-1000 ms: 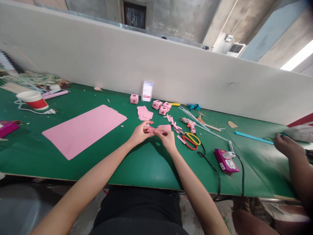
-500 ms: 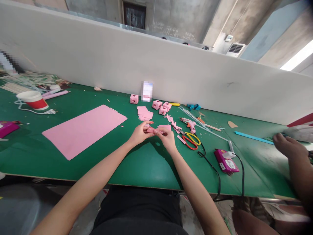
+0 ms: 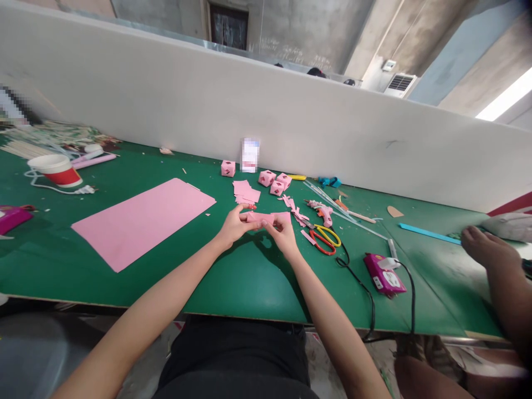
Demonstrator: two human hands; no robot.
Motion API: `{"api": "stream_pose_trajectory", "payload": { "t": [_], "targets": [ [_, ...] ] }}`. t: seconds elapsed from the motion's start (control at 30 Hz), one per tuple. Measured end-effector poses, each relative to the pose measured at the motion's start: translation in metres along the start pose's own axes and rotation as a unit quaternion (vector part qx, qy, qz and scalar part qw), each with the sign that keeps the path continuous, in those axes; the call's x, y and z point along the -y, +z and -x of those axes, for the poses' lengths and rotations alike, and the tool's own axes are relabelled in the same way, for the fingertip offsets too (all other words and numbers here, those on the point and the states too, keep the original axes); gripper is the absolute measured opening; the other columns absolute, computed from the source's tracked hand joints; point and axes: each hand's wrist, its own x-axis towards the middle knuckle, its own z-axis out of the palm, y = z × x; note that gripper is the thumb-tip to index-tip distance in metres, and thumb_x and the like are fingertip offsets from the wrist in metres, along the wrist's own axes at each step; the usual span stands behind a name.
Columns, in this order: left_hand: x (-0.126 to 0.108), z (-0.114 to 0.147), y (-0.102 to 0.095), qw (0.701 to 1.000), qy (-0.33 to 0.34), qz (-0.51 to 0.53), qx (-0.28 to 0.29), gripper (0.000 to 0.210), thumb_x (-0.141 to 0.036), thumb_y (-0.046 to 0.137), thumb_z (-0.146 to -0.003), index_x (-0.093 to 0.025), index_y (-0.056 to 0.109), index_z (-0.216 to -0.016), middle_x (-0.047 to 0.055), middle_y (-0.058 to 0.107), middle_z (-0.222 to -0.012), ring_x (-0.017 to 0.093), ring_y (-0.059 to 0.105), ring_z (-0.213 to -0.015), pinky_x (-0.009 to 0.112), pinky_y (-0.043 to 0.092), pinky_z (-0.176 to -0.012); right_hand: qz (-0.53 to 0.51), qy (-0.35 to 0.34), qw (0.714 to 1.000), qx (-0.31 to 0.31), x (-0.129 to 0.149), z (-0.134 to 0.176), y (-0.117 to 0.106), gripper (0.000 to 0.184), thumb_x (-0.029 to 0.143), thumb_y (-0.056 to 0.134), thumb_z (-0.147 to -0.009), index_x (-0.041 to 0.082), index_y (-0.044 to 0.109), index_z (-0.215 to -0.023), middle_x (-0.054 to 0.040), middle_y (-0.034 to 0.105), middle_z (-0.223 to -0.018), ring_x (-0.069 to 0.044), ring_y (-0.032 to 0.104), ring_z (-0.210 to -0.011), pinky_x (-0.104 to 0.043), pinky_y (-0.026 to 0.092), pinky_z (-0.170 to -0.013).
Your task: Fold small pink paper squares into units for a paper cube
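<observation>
Between my left hand (image 3: 236, 226) and my right hand (image 3: 284, 230) is a small piece of pink paper (image 3: 261, 217), pinched by the fingers of both. Thumbs lie along its near edge; fingers partly hide the rest. Just beyond my hands lies a stack of pink paper squares (image 3: 246, 192). Farther back sit several folded pink paper cubes (image 3: 266, 178) with dark diamond-shaped openings, one apart on the left (image 3: 228, 168). Right of my right hand are pink paper strips (image 3: 296, 212) and scissors (image 3: 326, 239) with red and yellow handles.
A large pink sheet (image 3: 143, 224) lies on the left of the green table (image 3: 245, 282). A pink glue gun (image 3: 322, 210) and a magenta power box (image 3: 384, 274) with cables lie right. A paper cup (image 3: 56, 169) stands far left. Another person's hand (image 3: 490, 246) rests at the right edge.
The pink paper has turned between my fingers and now shows a broader, flatter face. My hands stay in nearly the same place. The other person's hand has shifted slightly.
</observation>
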Motion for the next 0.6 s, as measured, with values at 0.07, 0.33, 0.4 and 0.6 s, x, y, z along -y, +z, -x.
{"api": "stream_pose_trajectory", "payload": {
  "t": [0.07, 0.33, 0.4, 0.6],
  "targets": [
    [0.001, -0.001, 0.000, 1.000, 0.000, 0.004, -0.004, 0.067, -0.033, 0.091, -0.063, -0.018, 0.053, -0.116, 0.000, 0.072, -0.075, 0.021, 0.074, -0.074, 0.040, 0.062, -0.081, -0.012, 0.003, 1.000, 0.002, -0.001, 0.000, -0.001, 0.046, 0.066, 0.068, -0.079, 0.020, 0.068, -0.078, -0.0051, 0.072, -0.076, -0.019, 0.065, -0.071, -0.030, 0.050, -0.062],
    [0.007, -0.003, 0.000, 1.000, 0.002, 0.002, -0.014, 0.062, -0.031, 0.089, -0.064, -0.018, 0.053, -0.112, 0.000, 0.072, -0.075, 0.020, 0.073, -0.075, 0.041, 0.061, -0.081, 0.014, 0.008, 1.000, -0.013, -0.006, -0.001, 0.001, 0.049, 0.069, 0.065, -0.079, 0.020, 0.067, -0.074, -0.0046, 0.071, -0.072, -0.019, 0.062, -0.068, -0.031, 0.047, -0.062],
    [0.009, -0.003, -0.001, 1.000, 0.012, -0.009, -0.009, 0.062, -0.033, 0.088, -0.065, -0.017, 0.054, -0.114, 0.000, 0.071, -0.077, 0.020, 0.073, -0.075, 0.040, 0.061, -0.081, 0.033, 0.003, 0.999, -0.016, -0.007, -0.002, 0.001, 0.050, 0.069, 0.064, -0.079, 0.020, 0.066, -0.072, -0.0040, 0.070, -0.070, -0.018, 0.060, -0.064, -0.031, 0.046, -0.060],
    [0.012, -0.005, -0.001, 0.999, 0.019, -0.033, 0.014, 0.068, -0.029, 0.089, -0.065, -0.015, 0.056, -0.123, 0.003, 0.072, -0.083, 0.020, 0.073, -0.075, 0.039, 0.062, -0.079, 0.064, 0.007, 0.998, -0.008, -0.011, -0.004, -0.002, 0.048, 0.066, 0.063, -0.080, 0.020, 0.063, -0.068, -0.0018, 0.064, -0.062, -0.016, 0.054, -0.060, -0.029, 0.040, -0.055]
  ]
}}
